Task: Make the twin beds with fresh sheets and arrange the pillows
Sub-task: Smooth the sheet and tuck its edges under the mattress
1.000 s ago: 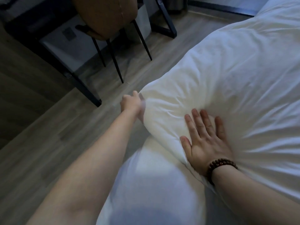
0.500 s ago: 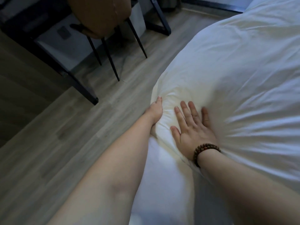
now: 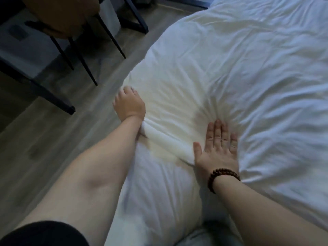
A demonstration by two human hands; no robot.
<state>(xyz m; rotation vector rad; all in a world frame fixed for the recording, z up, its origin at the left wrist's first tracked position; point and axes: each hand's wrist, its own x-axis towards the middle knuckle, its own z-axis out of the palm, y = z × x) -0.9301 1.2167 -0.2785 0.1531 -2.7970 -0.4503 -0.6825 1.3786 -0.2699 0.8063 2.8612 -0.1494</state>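
Observation:
A white duvet covers the bed and bulges at its near-left corner. My left hand sits at that corner's outer edge, fingers curled down over the fabric and gripping it. My right hand, with a bead bracelet on the wrist, lies flat with straight fingers and presses the duvet down, creases fanning out from it. A rolled fold of duvet runs between the two hands. Below them lies more white bedding.
A chair with an orange-brown seat and thin black legs stands at the top left on the wooden floor. A black desk frame stands beside it. The bed's edge runs diagonally from bottom centre up to the top.
My left hand pushed the duvet corner in toward the right hand, then shifted back out along the edge. My right hand stayed flat on the duvet.

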